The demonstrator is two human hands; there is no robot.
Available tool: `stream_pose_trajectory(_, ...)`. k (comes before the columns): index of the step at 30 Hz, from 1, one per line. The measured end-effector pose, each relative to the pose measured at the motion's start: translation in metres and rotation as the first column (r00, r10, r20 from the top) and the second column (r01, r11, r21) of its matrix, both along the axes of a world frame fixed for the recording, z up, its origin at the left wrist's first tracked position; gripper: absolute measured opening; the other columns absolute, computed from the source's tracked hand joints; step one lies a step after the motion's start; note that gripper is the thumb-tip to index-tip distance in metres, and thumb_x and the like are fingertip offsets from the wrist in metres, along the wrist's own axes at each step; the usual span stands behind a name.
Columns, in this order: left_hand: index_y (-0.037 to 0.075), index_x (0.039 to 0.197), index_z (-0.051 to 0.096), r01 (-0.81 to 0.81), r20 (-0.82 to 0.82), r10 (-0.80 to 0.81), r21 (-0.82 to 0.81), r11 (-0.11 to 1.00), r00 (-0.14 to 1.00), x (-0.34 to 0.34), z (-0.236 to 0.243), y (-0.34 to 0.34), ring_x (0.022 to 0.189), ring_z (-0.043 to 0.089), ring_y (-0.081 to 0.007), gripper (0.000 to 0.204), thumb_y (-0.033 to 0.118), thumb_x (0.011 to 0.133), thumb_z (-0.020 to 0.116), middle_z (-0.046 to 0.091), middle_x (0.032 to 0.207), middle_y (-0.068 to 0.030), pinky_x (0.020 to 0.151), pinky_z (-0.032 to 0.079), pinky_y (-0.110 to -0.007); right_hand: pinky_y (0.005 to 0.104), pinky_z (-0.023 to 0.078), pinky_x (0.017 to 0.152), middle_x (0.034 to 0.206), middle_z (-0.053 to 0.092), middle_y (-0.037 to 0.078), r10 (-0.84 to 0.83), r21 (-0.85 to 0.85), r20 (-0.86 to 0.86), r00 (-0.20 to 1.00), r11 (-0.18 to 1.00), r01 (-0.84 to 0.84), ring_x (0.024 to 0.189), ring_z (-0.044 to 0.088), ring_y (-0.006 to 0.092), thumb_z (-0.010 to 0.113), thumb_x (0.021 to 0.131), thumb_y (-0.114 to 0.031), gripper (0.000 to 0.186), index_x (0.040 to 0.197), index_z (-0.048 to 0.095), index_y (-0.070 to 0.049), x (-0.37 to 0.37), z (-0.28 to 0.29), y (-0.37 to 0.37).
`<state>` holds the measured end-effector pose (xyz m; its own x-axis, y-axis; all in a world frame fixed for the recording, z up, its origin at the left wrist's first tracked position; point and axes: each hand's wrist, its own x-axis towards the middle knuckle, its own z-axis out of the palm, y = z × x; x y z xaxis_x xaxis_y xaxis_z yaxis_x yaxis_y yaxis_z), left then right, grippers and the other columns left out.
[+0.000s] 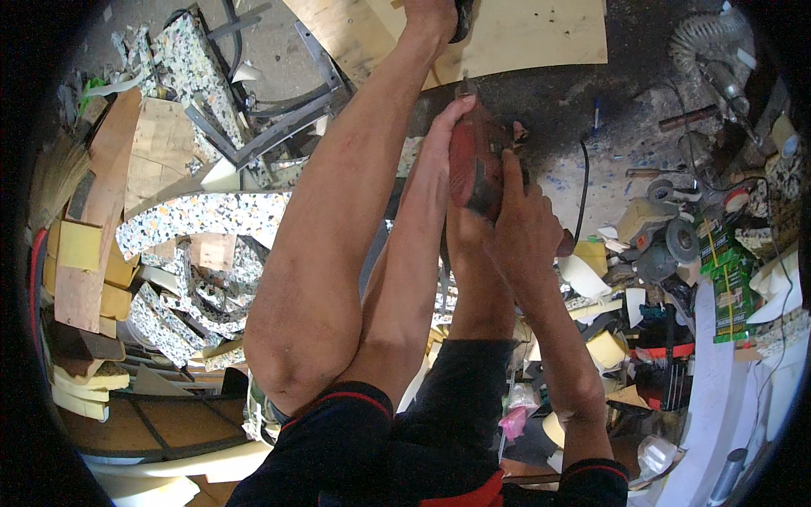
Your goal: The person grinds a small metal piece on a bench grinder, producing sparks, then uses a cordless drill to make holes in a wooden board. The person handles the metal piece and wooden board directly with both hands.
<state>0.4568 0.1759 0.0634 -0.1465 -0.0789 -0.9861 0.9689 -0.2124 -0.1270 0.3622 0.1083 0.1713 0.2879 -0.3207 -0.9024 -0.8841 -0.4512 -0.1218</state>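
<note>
Both my hands are on a red and black corded power drill [475, 156], held above my right shin. My left hand [452, 118] reaches along its left side, the thumb near the front end, where a short metal tip shows. From the right, my right hand [525, 220] wraps round the rear and the grip, whose red end sticks out below the fingers. A black cord [585, 182] curves up and away from it. Just beyond the tip lies a flat plywood sheet [541, 34], with my left foot [432, 15] at its edge. The left fingers are partly hidden behind the tool.
Speckled foam pieces [203, 220] and a dark metal frame [279, 131] crowd the left. At right lie a blue pen [596, 114], a grey disc-shaped tool part [681, 241], green packages [728, 287] and a coiled hose [710, 38]. Yellow foam scraps [606, 348] are scattered nearby.
</note>
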Motion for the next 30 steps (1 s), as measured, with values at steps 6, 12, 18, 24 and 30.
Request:
stream_pose_trajectory(6, 0.011, 0.113, 0.062, -0.012, -0.003, 0.012, 0.005, 1.0, 1.0, -0.007, -0.01, 0.011, 0.1, 0.059, -0.0288, 0.045, 0.048, 0.089, 0.067, 0.066, 0.109, -0.0112, 0.087, 0.045, -0.046, 0.0453, 0.055, 0.065, 0.092, 0.06, 0.015, 0.0, -0.045, 0.077, 0.997, 0.999, 0.003, 0.083, 0.066, 0.0342, 0.084, 0.071, -0.042, 0.093, 0.148, 0.04, -0.015, -0.015, -0.003, 0.013)
stream_pose_trajectory(12, 0.01, 0.111, 0.062, -0.019, -0.024, 0.019, -0.006, 1.0, 1.0, -0.014, -0.02, 0.015, 0.097, 0.06, -0.0296, 0.043, 0.046, 0.088, 0.069, 0.066, 0.106, -0.0119, 0.085, 0.046, -0.047, 0.0453, 0.055, 0.065, 0.09, 0.058, 0.014, -0.02, -0.086, 0.069, 0.997, 0.996, 0.026, 0.081, 0.065, 0.034, 0.084, 0.068, -0.042, 0.093, 0.146, 0.043, -0.014, -0.016, -0.006, 0.013)
stream_pose_trajectory(18, 0.01, 0.11, 0.063, -0.047, -0.008, 0.048, 0.013, 0.999, 0.999, -0.009, -0.014, 0.021, 0.094, 0.062, -0.0304, 0.042, 0.045, 0.087, 0.071, 0.066, 0.103, -0.0126, 0.082, 0.048, -0.047, 0.0458, 0.055, 0.066, 0.088, 0.057, 0.016, 0.014, -0.083, 0.086, 0.996, 0.997, -0.007, 0.082, 0.065, 0.036, 0.082, 0.07, -0.043, 0.088, 0.144, 0.046, -0.013, -0.007, -0.003, 0.005)
stream_pose_trajectory(24, 0.009, 0.108, 0.063, -0.072, -0.007, 0.072, 0.015, 0.997, 0.997, -0.006, -0.015, 0.02, 0.091, 0.063, -0.0312, 0.041, 0.043, 0.086, 0.073, 0.066, 0.1, -0.0134, 0.08, 0.049, -0.048, 0.0478, 0.054, 0.067, 0.089, 0.058, 0.016, 0.076, -0.074, 0.056, 0.995, 0.995, -0.072, 0.083, 0.065, 0.0368, 0.081, 0.071, -0.045, 0.085, 0.143, 0.047, -0.015, 0.007, -0.003, -0.001)
stream_pose_trajectory(30, 0.009, 0.106, 0.063, -0.095, -0.03, 0.095, -0.011, 0.995, 0.995, -0.005, -0.031, 0.01, 0.088, 0.064, -0.032, 0.04, 0.041, 0.085, 0.075, 0.066, 0.097, -0.0141, 0.078, 0.051, -0.049, 0.0484, 0.055, 0.069, 0.095, 0.06, 0.018, 0.112, -0.086, -0.011, 0.994, 0.99, -0.113, 0.086, 0.066, 0.0358, 0.079, 0.075, -0.046, 0.081, 0.143, 0.047, -0.016, 0.014, -0.029, -0.008)
